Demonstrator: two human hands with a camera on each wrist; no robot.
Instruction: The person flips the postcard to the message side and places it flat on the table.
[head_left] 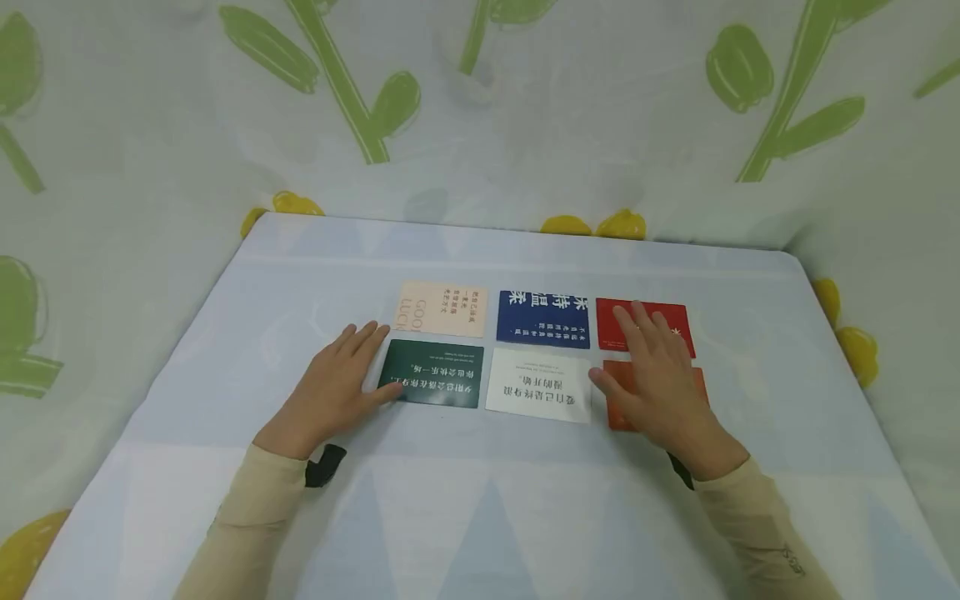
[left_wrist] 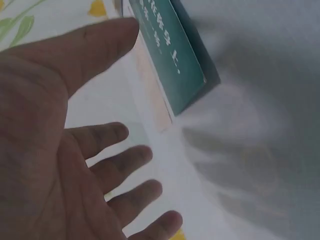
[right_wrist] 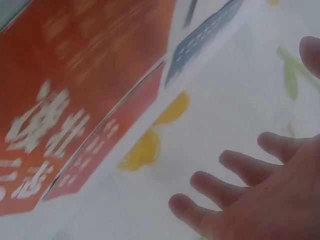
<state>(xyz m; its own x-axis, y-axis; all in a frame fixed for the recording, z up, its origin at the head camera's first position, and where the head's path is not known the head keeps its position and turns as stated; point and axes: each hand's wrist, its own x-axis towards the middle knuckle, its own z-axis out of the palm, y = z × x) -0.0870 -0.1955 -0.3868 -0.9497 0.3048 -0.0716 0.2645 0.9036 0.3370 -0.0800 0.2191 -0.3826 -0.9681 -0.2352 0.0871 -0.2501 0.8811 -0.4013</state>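
Observation:
Several printed cards lie in two rows on the table. The far row has a cream card [head_left: 441, 308], a blue card [head_left: 543, 318] and a red card [head_left: 678, 321]. Nearer are a green card [head_left: 435, 372], a white card [head_left: 538, 384] and an orange card [right_wrist: 100, 65]. My left hand [head_left: 333, 387] hovers beside the green card, its thumb near that card's left edge, fingers spread and holding nothing. Over the red and orange cards, partly hiding both, is my right hand [head_left: 660, 387]. Its fingers are extended and apart, and nothing is between them in the right wrist view.
A pale cloth with light blue triangles covers the table [head_left: 487, 533]. Behind it hangs a white curtain [head_left: 562, 125] printed with green leaves and yellow flowers. Dark straps [head_left: 325, 465] show under the wrists.

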